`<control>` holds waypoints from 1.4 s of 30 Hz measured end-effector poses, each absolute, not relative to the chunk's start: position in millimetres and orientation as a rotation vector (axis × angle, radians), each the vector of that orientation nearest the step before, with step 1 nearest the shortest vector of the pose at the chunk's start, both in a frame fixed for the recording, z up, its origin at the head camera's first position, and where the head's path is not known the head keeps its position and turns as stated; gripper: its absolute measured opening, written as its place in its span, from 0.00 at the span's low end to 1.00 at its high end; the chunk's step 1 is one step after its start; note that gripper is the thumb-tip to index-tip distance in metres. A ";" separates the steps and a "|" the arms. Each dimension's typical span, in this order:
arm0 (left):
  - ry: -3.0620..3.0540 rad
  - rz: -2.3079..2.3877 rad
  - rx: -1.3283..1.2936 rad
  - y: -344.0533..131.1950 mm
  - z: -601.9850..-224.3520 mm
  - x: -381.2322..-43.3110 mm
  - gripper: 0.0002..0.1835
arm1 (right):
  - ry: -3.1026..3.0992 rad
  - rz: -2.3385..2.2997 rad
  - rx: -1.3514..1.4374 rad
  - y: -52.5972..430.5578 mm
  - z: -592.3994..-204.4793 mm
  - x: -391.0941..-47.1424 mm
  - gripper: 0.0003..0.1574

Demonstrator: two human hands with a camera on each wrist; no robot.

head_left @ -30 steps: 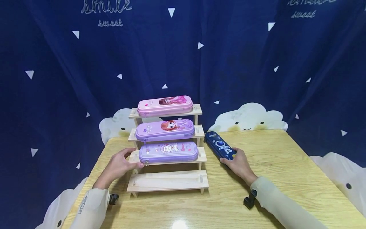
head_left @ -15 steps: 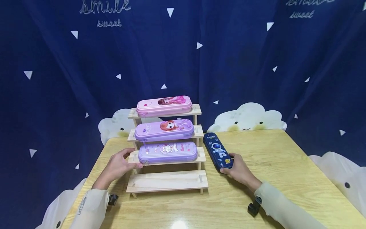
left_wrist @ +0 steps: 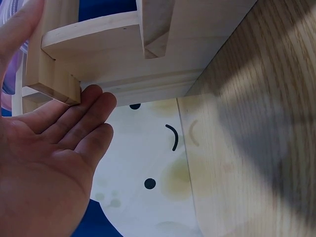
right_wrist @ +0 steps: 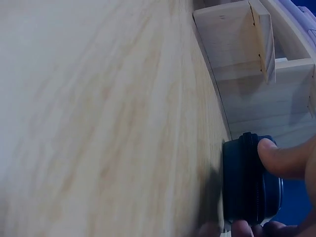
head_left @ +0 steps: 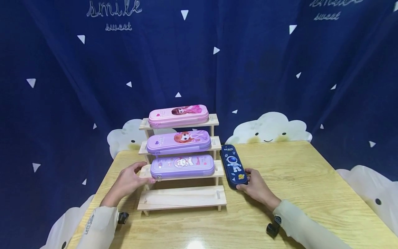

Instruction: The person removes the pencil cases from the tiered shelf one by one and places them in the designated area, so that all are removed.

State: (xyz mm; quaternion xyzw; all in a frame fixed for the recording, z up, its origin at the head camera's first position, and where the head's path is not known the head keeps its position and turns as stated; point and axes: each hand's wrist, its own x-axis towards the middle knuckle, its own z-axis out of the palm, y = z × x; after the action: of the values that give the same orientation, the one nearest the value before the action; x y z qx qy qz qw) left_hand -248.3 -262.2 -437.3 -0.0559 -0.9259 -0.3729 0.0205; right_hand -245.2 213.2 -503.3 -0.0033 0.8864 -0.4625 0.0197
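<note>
My left hand (head_left: 128,180) holds the left end of a stepped wooden display rack (head_left: 183,199). Its thumb lies at the front of the second step from the bottom, its fingers (left_wrist: 94,123) behind the wood. Right of the rack, my right hand (head_left: 257,185) grips the near end of a dark blue pencil case (head_left: 234,166) with an astronaut print. In the right wrist view the thumb (right_wrist: 281,157) presses one side of this pencil case (right_wrist: 247,182), which rests on the table. Lilac (head_left: 182,166), purple (head_left: 179,141) and pink (head_left: 178,116) pencil cases lie on the three upper steps.
The rack's lowest step (head_left: 181,197) is bare wood. Everything stands on a light wood-grain table (head_left: 295,180). Behind it hangs a dark blue curtain (head_left: 264,69) with white triangles and clouds.
My right hand has turned the blue pencil case from slanting to nearly in line with the rack's side, its near end swinging left and towards me. My left hand stays put.
</note>
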 end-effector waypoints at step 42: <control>-2.860 -1.154 -0.197 -262.8 -438.2 -247.2 0.49 | 2.807 -2.079 -0.713 238.9 -325.6 -248.5 0.53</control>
State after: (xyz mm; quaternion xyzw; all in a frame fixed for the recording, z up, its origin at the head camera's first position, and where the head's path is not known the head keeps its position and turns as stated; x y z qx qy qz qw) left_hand -247.2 -262.8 -438.2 -0.0638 -0.9252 -0.3732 0.0254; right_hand -248.5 238.9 -325.6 -0.1955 0.7698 -0.5701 -0.2102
